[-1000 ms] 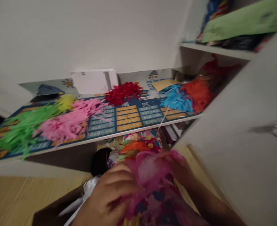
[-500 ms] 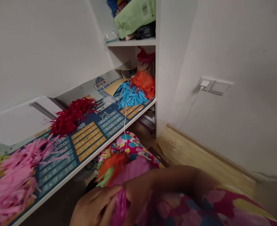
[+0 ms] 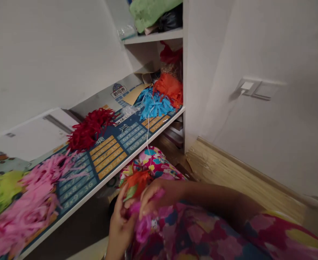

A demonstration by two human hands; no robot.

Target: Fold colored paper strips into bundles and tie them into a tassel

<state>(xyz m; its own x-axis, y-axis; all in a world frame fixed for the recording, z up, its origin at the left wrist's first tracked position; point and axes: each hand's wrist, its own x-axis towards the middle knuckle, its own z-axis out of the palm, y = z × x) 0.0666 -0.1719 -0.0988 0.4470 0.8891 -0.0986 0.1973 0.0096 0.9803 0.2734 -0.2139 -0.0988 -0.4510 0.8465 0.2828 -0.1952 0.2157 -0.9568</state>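
Low in front of my body, my left hand (image 3: 121, 222) curls around a crinkled, shiny magenta strip (image 3: 143, 228). My right hand (image 3: 153, 198) pinches the same material from the other side, and a bit of it pokes out above the fingers. Whether it is paper or thin plastic I cannot tell. Just beyond my fingers, an orange and green fringed bundle (image 3: 138, 181) lies on my lap, over the flowered cloth (image 3: 155, 157) of my clothing. My left fingertips partly cover that bundle.
Along my left runs a shelf board (image 3: 108, 155) printed with times tables. On it lie pink fringe (image 3: 36, 195), yellow fringe (image 3: 8, 184), dark red fringe (image 3: 91, 128), blue fringe (image 3: 156, 106) and orange fringe (image 3: 169, 88). A white cable (image 3: 148, 131) hangs over its edge. A wall socket (image 3: 247, 86) is at right.
My left hand has turned upright, its fingers now pointing up beside the fringe. My right hand has come into clearer view, and the magenta material is bunched between both hands. The view shifted slightly.
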